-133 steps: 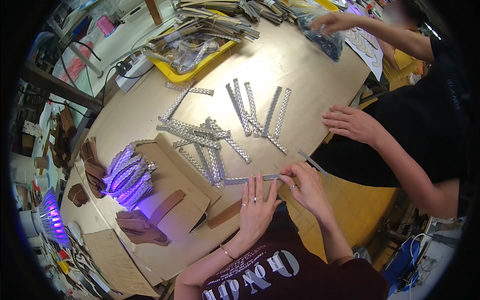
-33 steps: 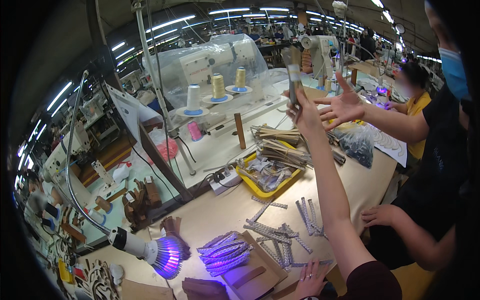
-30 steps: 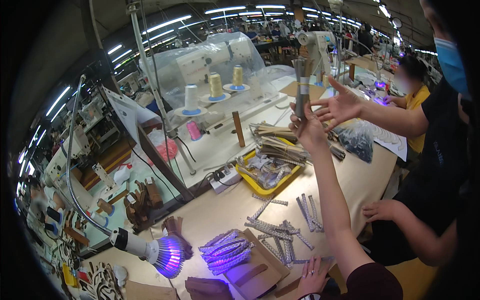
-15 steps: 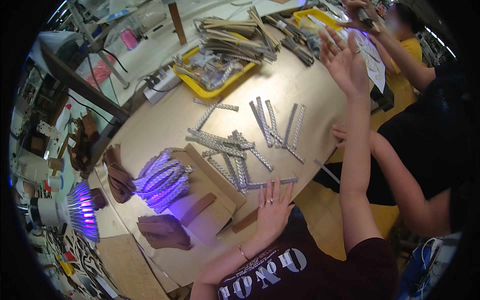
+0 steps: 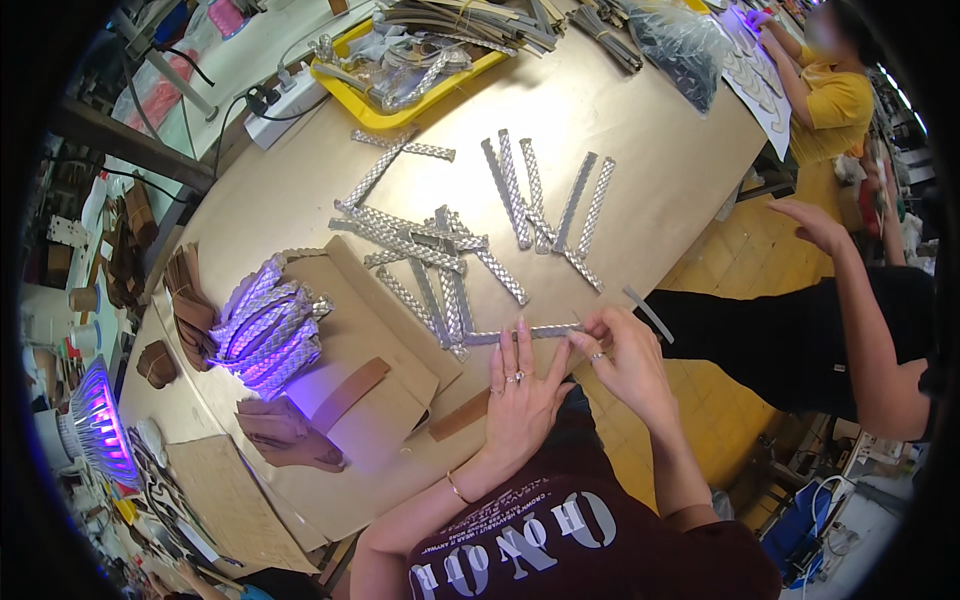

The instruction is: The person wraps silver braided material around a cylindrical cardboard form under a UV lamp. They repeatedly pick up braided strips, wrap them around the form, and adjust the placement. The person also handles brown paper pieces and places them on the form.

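Near the table's front edge lies a silver-grey braided strip [image 5: 550, 331], roughly level across the view. My left hand [image 5: 525, 405] rests flat with its fingers stretched out, the tips over the strip's middle. At the strip's right end, the thumb and fingers of my right hand [image 5: 632, 368] are pinched together on it. Several more braided strips [image 5: 410, 232] lie crossed in a loose pile just beyond my left hand. Farther right, a second group of strips [image 5: 535, 190] is spread out on the table.
A coiled braided bundle [image 5: 268, 330] sits by brown cardboard [image 5: 385, 300], under purple light from a lamp [image 5: 100, 420]. Brown straps [image 5: 188, 300] lie to the left. A yellow tray [image 5: 350, 100] and a power strip [image 5: 290, 105] stand behind. Another person's arm [image 5: 870, 310] is at right.
My right hand has come down from high over the table to the strip's right end. My left hand stays flat at the strip. The co-worker on the right has drawn back from the table.
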`<action>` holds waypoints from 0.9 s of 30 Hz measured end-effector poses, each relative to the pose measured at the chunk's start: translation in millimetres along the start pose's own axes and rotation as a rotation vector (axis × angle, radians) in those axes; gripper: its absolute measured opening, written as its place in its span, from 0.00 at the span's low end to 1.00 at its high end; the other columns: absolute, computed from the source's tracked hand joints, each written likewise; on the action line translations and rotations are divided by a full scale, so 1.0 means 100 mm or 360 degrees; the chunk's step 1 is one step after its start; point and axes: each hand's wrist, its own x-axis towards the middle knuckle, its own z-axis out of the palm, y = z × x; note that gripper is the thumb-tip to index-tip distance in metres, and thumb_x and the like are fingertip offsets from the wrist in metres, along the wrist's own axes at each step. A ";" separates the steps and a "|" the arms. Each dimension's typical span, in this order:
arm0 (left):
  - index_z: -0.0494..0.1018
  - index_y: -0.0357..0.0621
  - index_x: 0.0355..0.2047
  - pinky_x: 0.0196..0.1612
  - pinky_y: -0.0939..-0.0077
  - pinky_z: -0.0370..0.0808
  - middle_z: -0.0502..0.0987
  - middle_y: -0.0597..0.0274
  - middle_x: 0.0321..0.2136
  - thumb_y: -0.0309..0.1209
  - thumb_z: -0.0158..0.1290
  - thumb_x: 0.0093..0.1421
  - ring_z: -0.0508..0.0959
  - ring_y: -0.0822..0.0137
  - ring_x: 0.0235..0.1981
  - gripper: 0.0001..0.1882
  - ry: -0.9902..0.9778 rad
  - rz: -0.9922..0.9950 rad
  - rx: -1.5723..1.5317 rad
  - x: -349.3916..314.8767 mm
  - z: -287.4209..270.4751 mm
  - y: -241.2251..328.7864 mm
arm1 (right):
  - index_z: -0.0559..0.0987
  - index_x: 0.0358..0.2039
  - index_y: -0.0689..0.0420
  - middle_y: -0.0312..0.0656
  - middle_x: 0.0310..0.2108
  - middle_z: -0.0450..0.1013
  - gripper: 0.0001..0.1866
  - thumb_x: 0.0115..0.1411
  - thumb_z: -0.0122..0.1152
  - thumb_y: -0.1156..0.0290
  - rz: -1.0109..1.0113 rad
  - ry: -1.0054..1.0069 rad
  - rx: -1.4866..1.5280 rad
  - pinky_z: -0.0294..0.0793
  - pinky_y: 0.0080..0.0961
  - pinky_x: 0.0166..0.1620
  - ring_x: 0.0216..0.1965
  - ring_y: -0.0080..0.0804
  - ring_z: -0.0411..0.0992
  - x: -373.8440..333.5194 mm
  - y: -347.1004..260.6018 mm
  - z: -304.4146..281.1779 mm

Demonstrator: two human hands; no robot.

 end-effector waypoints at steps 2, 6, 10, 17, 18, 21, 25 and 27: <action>0.61 0.59 0.64 0.67 0.51 0.45 0.49 0.32 0.66 0.49 0.56 0.58 0.49 0.36 0.67 0.35 -0.0005 0.0002 -0.0033 0.01 0.01 -0.01 | 0.78 0.33 0.59 0.44 0.31 0.73 0.13 0.57 0.64 0.62 -0.0051 -0.0019 -0.0035 0.72 0.35 0.35 0.32 0.42 0.75 0.01 -0.02 0.00; 0.61 0.59 0.64 0.67 0.50 0.46 0.48 0.32 0.66 0.53 0.56 0.55 0.49 0.35 0.67 0.37 -0.0015 0.0012 0.0001 0.01 0.01 -0.01 | 0.79 0.29 0.59 0.43 0.30 0.73 0.10 0.58 0.62 0.65 -0.0174 0.0003 0.0047 0.71 0.35 0.34 0.29 0.42 0.74 -0.03 -0.13 0.00; 0.60 0.60 0.64 0.67 0.49 0.46 0.49 0.35 0.66 0.60 0.55 0.52 0.52 0.36 0.66 0.42 -0.0035 0.0016 0.0086 0.01 0.00 0.01 | 0.79 0.27 0.59 0.42 0.27 0.73 0.08 0.57 0.61 0.67 -0.0217 0.0010 0.0179 0.71 0.34 0.33 0.28 0.41 0.74 -0.06 -0.16 -0.03; 0.57 0.61 0.66 0.68 0.49 0.42 0.49 0.34 0.66 0.64 0.54 0.49 0.49 0.36 0.67 0.47 -0.0086 -0.0017 0.0078 0.02 -0.02 0.03 | 0.79 0.28 0.61 0.43 0.27 0.72 0.08 0.57 0.62 0.69 -0.0216 0.0162 0.0150 0.72 0.32 0.32 0.28 0.39 0.74 -0.02 0.02 0.07; 0.57 0.62 0.66 0.68 0.49 0.42 0.49 0.33 0.66 0.65 0.54 0.49 0.49 0.36 0.67 0.47 -0.0105 -0.0015 0.0079 0.03 -0.02 0.04 | 0.79 0.29 0.61 0.44 0.27 0.72 0.07 0.57 0.63 0.70 -0.0205 0.0175 0.0165 0.72 0.31 0.32 0.28 0.39 0.74 -0.01 0.04 0.09; 0.57 0.59 0.66 0.67 0.49 0.43 0.49 0.32 0.66 0.66 0.54 0.48 0.49 0.36 0.67 0.49 -0.0109 -0.0013 0.0063 0.03 -0.02 0.03 | 0.79 0.29 0.62 0.44 0.27 0.72 0.06 0.56 0.63 0.72 -0.0169 0.0193 0.0325 0.72 0.30 0.31 0.27 0.38 0.74 0.02 0.08 0.15; 0.56 0.48 0.66 0.67 0.49 0.45 0.49 0.32 0.66 0.68 0.53 0.47 0.49 0.36 0.67 0.54 -0.0037 -0.0013 -0.0039 0.02 -0.02 0.01 | 0.78 0.29 0.63 0.44 0.26 0.71 0.05 0.56 0.63 0.74 -0.0195 0.0213 0.0333 0.72 0.28 0.30 0.26 0.35 0.73 0.02 0.10 0.17; 0.56 0.43 0.66 0.68 0.50 0.45 0.50 0.32 0.66 0.69 0.53 0.46 0.50 0.37 0.67 0.56 -0.0026 -0.0029 -0.0057 0.02 -0.02 0.01 | 0.78 0.28 0.64 0.43 0.25 0.70 0.05 0.55 0.63 0.76 -0.0231 0.0257 0.0406 0.70 0.25 0.29 0.24 0.33 0.71 0.02 0.11 0.18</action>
